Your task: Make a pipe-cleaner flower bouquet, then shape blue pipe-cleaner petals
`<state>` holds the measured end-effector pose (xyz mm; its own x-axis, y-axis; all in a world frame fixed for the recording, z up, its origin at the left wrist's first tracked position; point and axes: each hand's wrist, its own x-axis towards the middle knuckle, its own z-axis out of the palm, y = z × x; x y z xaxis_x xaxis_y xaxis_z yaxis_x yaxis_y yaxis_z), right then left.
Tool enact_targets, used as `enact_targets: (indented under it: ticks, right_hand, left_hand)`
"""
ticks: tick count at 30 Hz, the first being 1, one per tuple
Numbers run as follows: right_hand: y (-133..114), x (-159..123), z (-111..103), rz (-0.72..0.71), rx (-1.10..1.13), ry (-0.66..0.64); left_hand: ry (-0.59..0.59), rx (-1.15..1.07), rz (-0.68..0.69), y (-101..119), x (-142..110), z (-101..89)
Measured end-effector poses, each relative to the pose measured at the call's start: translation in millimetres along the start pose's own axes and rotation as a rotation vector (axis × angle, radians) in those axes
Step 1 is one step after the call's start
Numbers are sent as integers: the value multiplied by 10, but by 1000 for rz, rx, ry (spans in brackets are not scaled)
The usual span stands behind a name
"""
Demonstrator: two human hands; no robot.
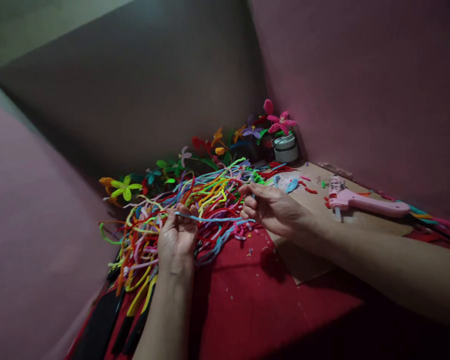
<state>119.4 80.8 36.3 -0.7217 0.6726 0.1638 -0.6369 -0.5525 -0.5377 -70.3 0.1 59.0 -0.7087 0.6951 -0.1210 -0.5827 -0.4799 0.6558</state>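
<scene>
A light blue pipe cleaner (217,220) stretches between my two hands, in front of a big heap of many-coloured pipe cleaners (210,195). My left hand (178,235) has its palm turned up and pinches one end between thumb and fingers. At the other end, my right hand (266,205) is closed with its fingers curled, and a bit of the blue strand shows by the fingertips. Past the right hand lies a small blue looped petal shape (291,185) on a piece of cardboard (285,250).
A pink glue gun (367,202) rests on the cardboard at right, its cord running off right. Pipe-cleaner flowers (125,187) line the back, with a white-lidded jar (285,148). Yellow-and-black-handled pliers (137,305) and a black flat object (99,320) lie front left on red cloth (243,305).
</scene>
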Motion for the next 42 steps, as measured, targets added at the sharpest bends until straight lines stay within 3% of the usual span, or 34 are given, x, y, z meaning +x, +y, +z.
enact_targets:
  ticks: [5, 12, 16, 21, 25, 31, 34, 37, 39, 41, 42]
  right_hand:
    - [117, -168, 105, -64, -224, -210]
    - [148, -444, 185, -42, -656, -333]
    - [144, -610, 307, -83, -944, -559]
    - [181, -681, 367, -203, -1096, -734]
    - [216, -679, 369, -225, -1131, -800]
    - [236, -717, 367, -107, -1046, -723]
    - [263, -653, 312, 22, -894, -540]
    - [258, -491, 247, -22, -563, -322]
    - [218, -370, 216, -60, -363, -249]
    - [166, -270, 189, -50, -243, -188]
    - [146, -231, 172, -44, -204, -156]
  left_hand:
    - [-157, -70, -38, 71, 2, -52]
    - [-164, 0, -78, 145, 55, -150]
    - [-161, 34, -103, 225, 66, -164]
    - [-137, 59, -103, 250, 98, -191]
    - [-116, 65, -84, 238, 122, -217]
    - [-133, 75, -65, 232, 97, -216]
    - [-158, 77, -49, 248, 97, -220]
    - [-204, 70, -54, 307, 117, -214]
    - [-202, 127, -29, 363, 101, -184]
    - [-96, 375, 185, 402, 14, -126]
    - [14, 548, 412, 402, -63, -89]
